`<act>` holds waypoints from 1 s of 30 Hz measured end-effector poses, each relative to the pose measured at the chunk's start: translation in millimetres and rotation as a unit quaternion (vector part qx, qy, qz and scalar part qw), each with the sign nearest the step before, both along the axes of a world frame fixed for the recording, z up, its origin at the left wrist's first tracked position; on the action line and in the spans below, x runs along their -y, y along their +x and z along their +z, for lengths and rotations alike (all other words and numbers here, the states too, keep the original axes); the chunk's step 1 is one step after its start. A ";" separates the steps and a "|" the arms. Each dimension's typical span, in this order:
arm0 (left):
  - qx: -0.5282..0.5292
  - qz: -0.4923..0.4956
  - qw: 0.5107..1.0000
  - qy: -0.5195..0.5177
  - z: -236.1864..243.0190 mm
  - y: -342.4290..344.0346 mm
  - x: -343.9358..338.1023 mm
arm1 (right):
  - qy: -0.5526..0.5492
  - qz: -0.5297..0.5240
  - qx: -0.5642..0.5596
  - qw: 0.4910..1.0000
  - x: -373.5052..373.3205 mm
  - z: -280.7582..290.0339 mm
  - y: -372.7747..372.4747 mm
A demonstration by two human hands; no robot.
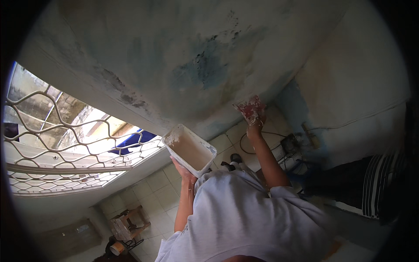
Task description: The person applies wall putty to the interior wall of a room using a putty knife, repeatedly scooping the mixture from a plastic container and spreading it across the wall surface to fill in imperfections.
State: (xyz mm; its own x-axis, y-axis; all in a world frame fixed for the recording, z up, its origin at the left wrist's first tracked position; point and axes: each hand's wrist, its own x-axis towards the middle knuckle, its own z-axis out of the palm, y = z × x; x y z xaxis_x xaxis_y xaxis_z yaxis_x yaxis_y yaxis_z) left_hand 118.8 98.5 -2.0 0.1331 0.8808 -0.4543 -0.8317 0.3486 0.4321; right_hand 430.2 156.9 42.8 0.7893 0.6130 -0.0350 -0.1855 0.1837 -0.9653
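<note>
My left hand (185,171) is closed on the side and underside of a white rectangular tub (203,167), tilted so its inside shows. Pale putty smears coat its rim and inner wall. Farther right, my right hand (256,125) grips a red putty knife (251,108) spattered with white putty. Its blade end is close to the patchy wall (170,48); whether it touches cannot be told. Dark, flaking marks and bluish patches spread over that wall. White spatter also dots my right wrist.
Left is a window with a curved metal grille (65,131). A wooden stool (128,223) stands on the tiled floor (161,192), near an orange-and-white container (117,248). A cable (244,150) loops below my right arm, and dark striped cloth (371,185) lies at right.
</note>
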 end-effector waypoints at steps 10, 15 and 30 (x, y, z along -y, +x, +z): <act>0.013 0.042 0.999 -0.025 -1.4 9.5 12.9 | -0.044 0.305 -0.275 0.911 -46.7 -144.3 17.5; 0.041 0.055 0.998 -0.002 -16.5 24.8 18.3 | 0.076 0.360 -0.268 0.891 -79.8 -120.1 25.4; 0.091 0.019 0.996 0.002 35.2 134.5 2.8 | 0.301 0.506 -0.292 0.754 -53.9 331.1 141.7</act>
